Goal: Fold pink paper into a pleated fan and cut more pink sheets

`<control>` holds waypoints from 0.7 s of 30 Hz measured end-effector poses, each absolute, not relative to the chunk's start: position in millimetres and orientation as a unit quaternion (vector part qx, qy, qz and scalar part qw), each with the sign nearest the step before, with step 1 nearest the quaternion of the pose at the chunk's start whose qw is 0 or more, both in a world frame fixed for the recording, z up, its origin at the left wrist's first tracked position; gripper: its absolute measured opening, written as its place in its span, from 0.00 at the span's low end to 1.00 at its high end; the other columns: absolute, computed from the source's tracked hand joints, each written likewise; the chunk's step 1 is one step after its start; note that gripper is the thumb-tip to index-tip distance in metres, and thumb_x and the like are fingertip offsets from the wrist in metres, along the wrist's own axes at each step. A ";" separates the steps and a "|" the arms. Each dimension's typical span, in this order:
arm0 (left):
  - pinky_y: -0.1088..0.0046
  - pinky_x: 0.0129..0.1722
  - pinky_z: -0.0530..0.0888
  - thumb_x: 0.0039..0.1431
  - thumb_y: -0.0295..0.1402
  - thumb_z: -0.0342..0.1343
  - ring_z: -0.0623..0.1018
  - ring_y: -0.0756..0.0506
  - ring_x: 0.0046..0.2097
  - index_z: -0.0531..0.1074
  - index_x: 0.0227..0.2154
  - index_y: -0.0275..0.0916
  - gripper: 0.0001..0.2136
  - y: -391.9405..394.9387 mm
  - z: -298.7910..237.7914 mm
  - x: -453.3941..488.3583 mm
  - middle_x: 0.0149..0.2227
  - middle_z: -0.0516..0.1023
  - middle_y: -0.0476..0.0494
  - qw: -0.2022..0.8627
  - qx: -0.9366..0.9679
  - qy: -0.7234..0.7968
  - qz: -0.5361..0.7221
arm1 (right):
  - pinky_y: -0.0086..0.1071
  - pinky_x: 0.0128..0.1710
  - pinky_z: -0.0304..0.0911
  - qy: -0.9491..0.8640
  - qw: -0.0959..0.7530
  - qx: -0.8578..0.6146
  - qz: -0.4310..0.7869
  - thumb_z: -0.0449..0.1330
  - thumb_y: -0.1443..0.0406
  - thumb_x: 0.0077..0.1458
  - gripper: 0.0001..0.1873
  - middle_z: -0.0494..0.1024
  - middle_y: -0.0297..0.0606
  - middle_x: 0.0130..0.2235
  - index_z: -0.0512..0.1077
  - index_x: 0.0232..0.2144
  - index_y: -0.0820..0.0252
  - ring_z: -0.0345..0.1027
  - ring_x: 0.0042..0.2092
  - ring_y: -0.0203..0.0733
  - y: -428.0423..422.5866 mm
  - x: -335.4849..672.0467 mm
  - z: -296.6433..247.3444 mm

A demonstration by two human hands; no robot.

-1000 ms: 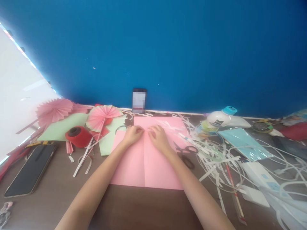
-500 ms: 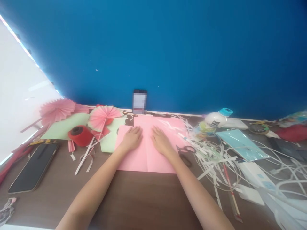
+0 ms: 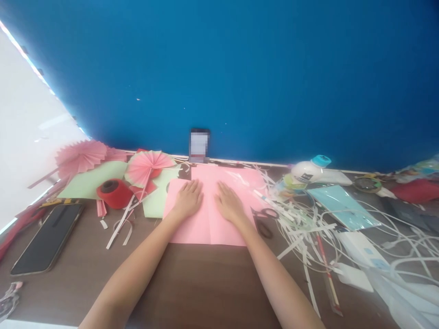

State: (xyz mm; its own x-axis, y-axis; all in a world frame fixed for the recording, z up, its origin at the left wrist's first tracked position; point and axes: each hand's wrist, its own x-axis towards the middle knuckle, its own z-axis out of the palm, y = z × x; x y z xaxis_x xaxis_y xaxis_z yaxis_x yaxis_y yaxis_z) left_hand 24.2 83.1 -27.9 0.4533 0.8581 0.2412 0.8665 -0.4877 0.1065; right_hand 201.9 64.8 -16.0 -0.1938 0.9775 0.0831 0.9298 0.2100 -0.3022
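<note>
A sheet of pink paper (image 3: 210, 224) with a crease down its middle lies flat on the brown table. My left hand (image 3: 188, 199) rests palm down on its left half, fingers stretched out. On the right half lies my right hand (image 3: 228, 202), flat too, its fingers pointing forward. More pink paper (image 3: 247, 176), partly under a clear shiny wrapper, shows behind the sheet. Dark-handled scissors (image 3: 265, 219) lie just right of the sheet, their blades partly hidden.
At left are a red thread spool (image 3: 115, 193), pleated pink paper fans (image 3: 150, 165), green paper (image 3: 94, 180) and a phone (image 3: 48, 240). At right are white paper strips (image 3: 302, 224), a glue bottle (image 3: 306, 172), cables and a power strip (image 3: 363, 249). A blue panel (image 3: 240, 82) stands behind.
Both hands stay flat on the pink sheet with almost no movement. My right forearm has shifted slightly to the left, and the view has moved a little.
</note>
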 end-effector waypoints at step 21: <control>0.63 0.58 0.51 0.61 0.35 0.32 0.55 0.43 0.60 0.53 0.57 0.34 0.23 77.5 -34.0 33.6 0.59 0.54 0.39 0.034 -0.823 -0.553 -0.126 | 0.37 0.60 0.39 -0.759 0.092 -0.640 0.076 0.38 0.61 0.57 0.29 0.46 0.38 0.62 0.46 0.60 0.65 0.40 0.62 0.41 63.1 200.0 -12.7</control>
State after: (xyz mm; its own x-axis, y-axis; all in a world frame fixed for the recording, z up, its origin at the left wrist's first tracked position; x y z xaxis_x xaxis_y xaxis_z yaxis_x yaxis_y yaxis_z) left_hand 33.6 77.5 -34.0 0.3563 0.9017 0.2451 0.9188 -0.3858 0.0836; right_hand 200.0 63.1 -12.7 -0.1645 0.9854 0.0439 0.9575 0.1703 -0.2330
